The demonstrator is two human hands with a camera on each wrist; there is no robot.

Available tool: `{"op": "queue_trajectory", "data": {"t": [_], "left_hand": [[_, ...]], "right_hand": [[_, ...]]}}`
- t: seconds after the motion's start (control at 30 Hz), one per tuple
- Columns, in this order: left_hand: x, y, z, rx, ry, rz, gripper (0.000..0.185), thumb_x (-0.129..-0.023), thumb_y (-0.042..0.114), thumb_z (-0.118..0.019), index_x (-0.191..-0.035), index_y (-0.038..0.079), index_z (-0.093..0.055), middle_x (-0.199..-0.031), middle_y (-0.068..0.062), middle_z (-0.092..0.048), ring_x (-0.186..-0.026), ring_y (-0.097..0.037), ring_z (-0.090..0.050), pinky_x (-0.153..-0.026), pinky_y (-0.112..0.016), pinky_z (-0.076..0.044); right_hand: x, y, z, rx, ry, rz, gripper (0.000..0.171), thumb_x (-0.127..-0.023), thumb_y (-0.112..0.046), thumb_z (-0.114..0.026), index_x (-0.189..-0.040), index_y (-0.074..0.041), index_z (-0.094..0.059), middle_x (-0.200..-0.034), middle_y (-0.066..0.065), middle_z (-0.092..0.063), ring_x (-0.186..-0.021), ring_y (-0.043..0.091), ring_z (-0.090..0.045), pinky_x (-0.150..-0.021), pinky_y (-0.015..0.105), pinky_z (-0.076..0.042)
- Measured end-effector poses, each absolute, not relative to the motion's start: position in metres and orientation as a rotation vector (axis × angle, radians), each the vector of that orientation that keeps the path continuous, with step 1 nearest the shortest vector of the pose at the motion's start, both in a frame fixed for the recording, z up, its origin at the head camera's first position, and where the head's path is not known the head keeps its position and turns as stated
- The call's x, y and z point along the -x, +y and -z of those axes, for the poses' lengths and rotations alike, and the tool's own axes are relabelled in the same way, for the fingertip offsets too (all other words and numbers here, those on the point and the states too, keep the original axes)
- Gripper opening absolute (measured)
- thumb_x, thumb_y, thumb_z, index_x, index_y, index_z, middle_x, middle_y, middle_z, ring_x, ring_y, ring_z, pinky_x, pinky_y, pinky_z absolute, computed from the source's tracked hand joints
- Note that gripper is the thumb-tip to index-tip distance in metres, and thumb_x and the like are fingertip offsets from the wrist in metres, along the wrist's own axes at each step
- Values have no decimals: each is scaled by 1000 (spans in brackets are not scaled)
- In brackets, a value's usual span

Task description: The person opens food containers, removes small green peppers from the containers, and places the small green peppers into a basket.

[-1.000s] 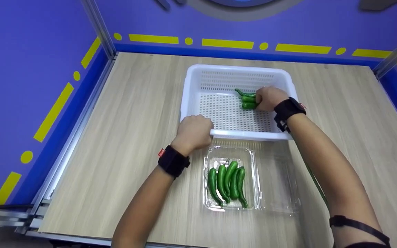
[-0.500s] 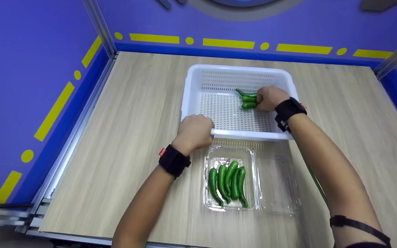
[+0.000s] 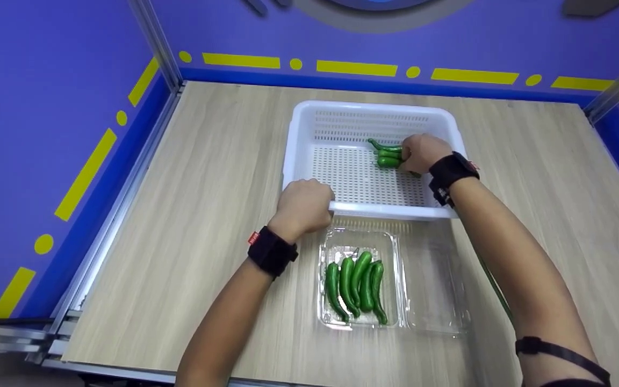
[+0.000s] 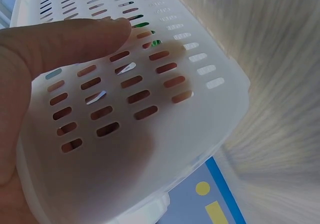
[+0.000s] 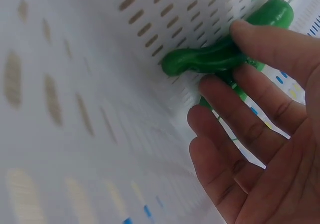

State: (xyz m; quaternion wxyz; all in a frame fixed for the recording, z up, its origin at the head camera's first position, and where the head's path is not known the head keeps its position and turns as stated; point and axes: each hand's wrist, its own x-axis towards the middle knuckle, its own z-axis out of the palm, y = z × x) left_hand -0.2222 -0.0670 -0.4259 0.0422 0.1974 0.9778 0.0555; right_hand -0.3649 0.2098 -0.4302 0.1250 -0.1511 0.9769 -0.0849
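Observation:
My left hand point(image 3: 305, 207) grips the near left corner of a white slotted plastic basket point(image 3: 379, 208). In the left wrist view its thumb point(image 4: 107, 36) lies along the basket's outer wall. Inside the basket at the right, my right hand point(image 3: 424, 153) pinches a green chili pepper point(image 5: 200, 61) between thumb and index finger, the other fingers spread loosely below. More green peppers point(image 3: 389, 154) lie beside it, partly hidden by the hand. In front of the basket an open clear plastic clamshell box point(image 3: 398, 290) holds several green peppers point(image 3: 366, 287) side by side.
The clamshell's clear lid point(image 3: 433, 295) lies flat to the right of its base. Beneath everything is a wood-grain table point(image 3: 207, 215), bordered by blue panels point(image 3: 358, 37) at the back and sides. A thin green cable point(image 3: 495, 285) runs along the right forearm.
My right hand shifts only slightly among the peppers, and the nearest pepper turns a little under the fingers. My left hand keeps its hold on the basket; the boxed peppers stay put.

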Motion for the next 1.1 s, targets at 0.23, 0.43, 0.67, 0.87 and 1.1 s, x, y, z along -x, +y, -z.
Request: {"op": "queue_trajectory", "data": {"t": [0.23, 0.43, 0.67, 0.87, 1.1], "left_hand": [[223, -68, 427, -626, 3007, -172, 26, -76, 16, -65, -60, 20, -45, -65, 3, -57, -65, -21, -61, -60, -42, -53], [224, -68, 426, -612, 2996, -172, 28, -78, 17, -65, -60, 21, -44, -64, 3, -56, -64, -21, -59, -60, -41, -52], [224, -68, 426, -592, 2985, -185, 29, -77, 17, -66, -59, 21, -44, -62, 4, -54, -64, -20, -58, -58, -39, -50], [225, -69, 426, -581, 2994, -177, 28, -76, 16, -66, -59, 21, -44, -63, 4, -54, -64, -20, -59, -59, -39, -50], [224, -68, 427, -583, 2992, -183, 28, -75, 14, -64, -59, 21, -42, -63, 5, -52, -64, -20, -58, -58, -39, -51]], "right_hand": [[364, 210, 428, 422, 2886, 300, 31, -86, -34, -74, -79, -6, -62, -69, 3, -56, -64, 23, -52, -57, 32, -35], [364, 212, 419, 393, 2882, 366, 34, -90, -37, -70, -88, -4, -65, -75, 6, -60, -70, 24, -54, -60, 33, -37], [361, 218, 401, 471, 2948, 580, 31, -93, -36, -67, -92, -5, -68, -86, 11, -68, -74, 24, -57, -63, 34, -41], [353, 219, 388, 513, 2978, 758, 30, -96, -37, -65, -91, -8, -69, -89, 12, -69, -74, 25, -56, -65, 36, -42], [342, 220, 378, 478, 2974, 882, 33, -96, -42, -65, -93, -9, -69, -92, 10, -68, -80, 24, -58, -67, 35, -43]]}}
